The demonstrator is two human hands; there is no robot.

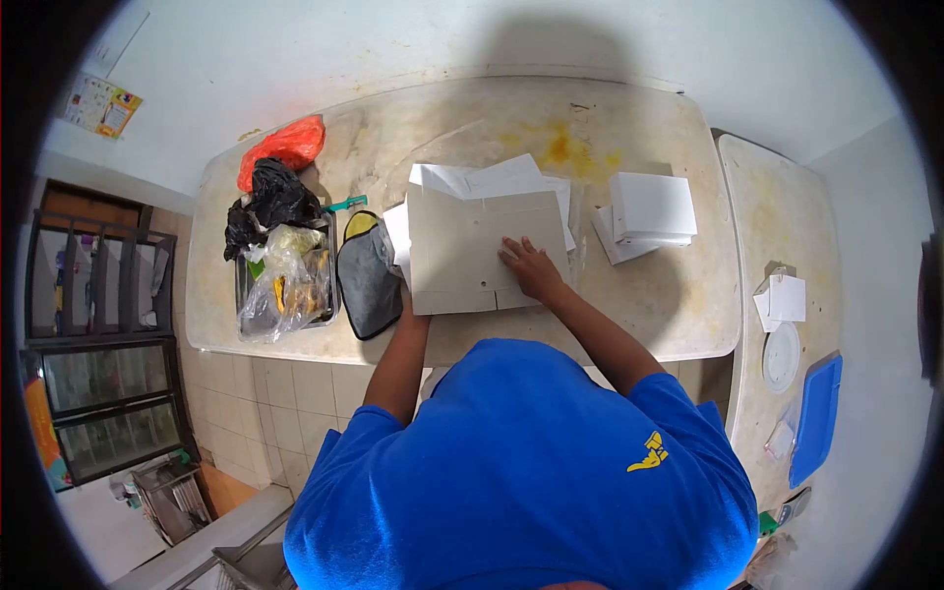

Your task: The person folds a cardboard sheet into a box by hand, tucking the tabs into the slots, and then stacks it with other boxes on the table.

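Observation:
A flat greyish cardboard sheet (462,246) lies over several white paper or card pieces (501,177) on the table in front of me. My right hand (531,268) rests on the right part of the sheet, palm down with its fingers spread. At the sheet's lower left corner is my left hand (417,313); its fingers are hidden by the cardboard, so I cannot see whether they grip it. Just left of it lies a grey pouch (369,280) with a yellow-green end, beside a teal-handled tool (346,204).
White boxes (653,206) sit to the right. On the left, a tray (330,307) holds clear plastic bags, with a black bag (280,197) and a red bag (290,146) behind. A second table (747,216) on the right carries a white plate (781,358) and a blue lid (816,423).

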